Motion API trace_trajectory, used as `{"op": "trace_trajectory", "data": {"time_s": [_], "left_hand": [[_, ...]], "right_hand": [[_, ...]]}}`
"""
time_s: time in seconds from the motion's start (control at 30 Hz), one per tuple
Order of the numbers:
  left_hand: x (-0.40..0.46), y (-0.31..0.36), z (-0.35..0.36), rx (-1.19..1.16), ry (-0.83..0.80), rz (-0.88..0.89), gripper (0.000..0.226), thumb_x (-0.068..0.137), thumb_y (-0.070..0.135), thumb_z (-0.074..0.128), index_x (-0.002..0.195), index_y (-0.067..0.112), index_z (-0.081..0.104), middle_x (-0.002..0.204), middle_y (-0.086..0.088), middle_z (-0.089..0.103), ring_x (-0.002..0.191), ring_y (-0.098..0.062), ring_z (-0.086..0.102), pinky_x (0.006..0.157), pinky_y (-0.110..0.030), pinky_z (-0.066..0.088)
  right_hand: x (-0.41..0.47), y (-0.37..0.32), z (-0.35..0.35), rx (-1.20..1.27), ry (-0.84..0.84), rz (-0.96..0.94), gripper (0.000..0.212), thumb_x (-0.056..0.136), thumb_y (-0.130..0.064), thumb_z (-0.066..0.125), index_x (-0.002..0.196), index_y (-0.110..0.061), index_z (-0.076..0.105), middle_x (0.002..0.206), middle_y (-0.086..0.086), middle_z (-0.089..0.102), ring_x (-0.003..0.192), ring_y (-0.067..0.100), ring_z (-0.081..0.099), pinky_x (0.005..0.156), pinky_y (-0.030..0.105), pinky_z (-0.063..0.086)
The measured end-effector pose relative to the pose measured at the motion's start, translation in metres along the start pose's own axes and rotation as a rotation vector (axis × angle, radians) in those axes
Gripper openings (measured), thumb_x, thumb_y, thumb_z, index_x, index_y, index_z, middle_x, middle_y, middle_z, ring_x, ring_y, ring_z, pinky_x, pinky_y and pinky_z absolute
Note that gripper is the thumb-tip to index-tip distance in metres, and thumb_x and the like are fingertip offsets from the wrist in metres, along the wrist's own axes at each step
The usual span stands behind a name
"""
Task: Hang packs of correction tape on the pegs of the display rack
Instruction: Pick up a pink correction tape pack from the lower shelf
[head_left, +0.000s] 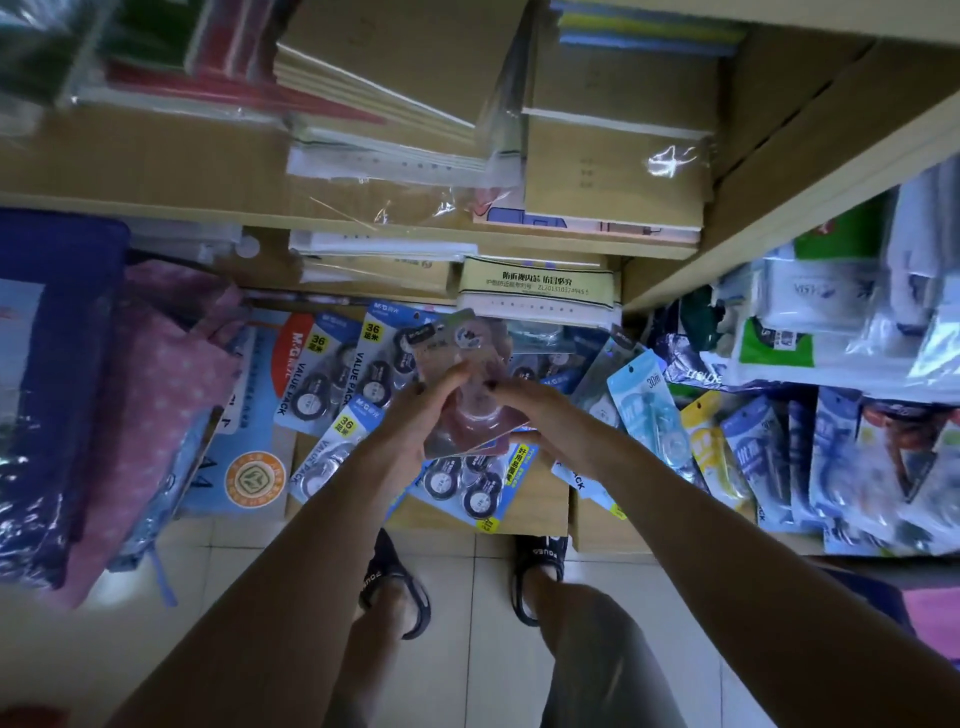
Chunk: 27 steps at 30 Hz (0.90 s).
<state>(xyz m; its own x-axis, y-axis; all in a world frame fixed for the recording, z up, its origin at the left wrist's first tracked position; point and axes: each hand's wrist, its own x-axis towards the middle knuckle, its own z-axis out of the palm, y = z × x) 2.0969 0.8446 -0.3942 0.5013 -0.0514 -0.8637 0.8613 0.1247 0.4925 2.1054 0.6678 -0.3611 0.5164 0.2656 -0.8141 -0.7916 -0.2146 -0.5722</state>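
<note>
Both hands hold a small stack of pinkish-brown correction tape packs (470, 379) above the floor, in front of me. My left hand (415, 415) grips the stack's left edge, thumb on its face. My right hand (524, 402) holds the right side, fingers under it. Below lie several blue value packs of correction tape (332, 364), spread over cardboard boxes (535, 499). More packs in light blue and yellow (654, 415) hang or lean at the right. No peg is clearly visible.
Wooden shelves (156, 205) above hold stacked notebooks and paper. Bagged goods (831, 332) crowd the right shelf. Blue and pink fabric bags (93, 395) lean at the left. My sandalled feet (395, 587) stand on pale floor tiles.
</note>
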Motion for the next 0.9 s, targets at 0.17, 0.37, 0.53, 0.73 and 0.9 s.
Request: {"op": "trace_trajectory", "data": {"time_s": [0.17,0.37,0.53,0.73,0.9], "left_hand": [[0.002,-0.003,0.014,0.016,0.136,0.066,0.032,0.086,0.045,0.080,0.100,0.018,0.071,0.103,-0.007,0.079,0.090,-0.024,0.075,0.070,-0.032,0.059],[0.010,0.012,0.034,-0.033,0.098,0.099,0.051,0.069,0.054,0.089,0.104,0.022,0.071,0.106,-0.009,0.081,0.095,-0.029,0.079,0.086,-0.053,0.064],[0.018,0.019,0.054,-0.113,0.052,0.071,0.023,0.088,0.032,0.082,0.105,0.023,0.070,0.113,-0.011,0.078,0.112,-0.034,0.074,0.101,-0.057,0.057],[0.029,0.021,0.064,-0.190,0.023,0.058,0.096,0.042,0.056,0.101,0.122,0.014,0.071,0.121,-0.013,0.078,0.115,-0.035,0.073,0.104,-0.059,0.054],[0.034,0.015,0.061,-0.146,0.067,0.091,0.089,0.045,0.053,0.100,0.119,0.013,0.072,0.112,-0.013,0.081,0.109,-0.038,0.076,0.102,-0.062,0.055]], "right_hand": [[-0.005,0.021,-0.041,-0.472,0.653,0.065,0.033,0.097,-0.035,0.058,0.115,-0.007,0.063,0.106,0.014,0.071,0.101,0.038,0.064,0.076,0.036,0.044],[-0.022,0.056,-0.054,-0.524,0.799,0.223,0.072,0.094,-0.036,0.067,0.151,-0.005,0.035,0.143,0.029,0.039,0.135,0.045,0.040,0.107,0.045,0.036],[-0.013,0.056,-0.054,-0.358,0.890,0.250,0.084,0.085,-0.041,0.077,0.146,-0.004,0.032,0.145,0.026,0.036,0.136,0.044,0.039,0.104,0.044,0.040],[-0.007,0.063,-0.043,-0.014,0.895,0.355,0.096,0.082,-0.045,0.082,0.145,-0.004,0.023,0.145,0.025,0.037,0.130,0.046,0.051,0.100,0.045,0.044],[-0.008,0.061,-0.048,0.032,0.914,0.305,0.085,0.083,-0.031,0.084,0.138,0.001,0.028,0.135,0.025,0.057,0.124,0.042,0.059,0.088,0.042,0.045]]}}
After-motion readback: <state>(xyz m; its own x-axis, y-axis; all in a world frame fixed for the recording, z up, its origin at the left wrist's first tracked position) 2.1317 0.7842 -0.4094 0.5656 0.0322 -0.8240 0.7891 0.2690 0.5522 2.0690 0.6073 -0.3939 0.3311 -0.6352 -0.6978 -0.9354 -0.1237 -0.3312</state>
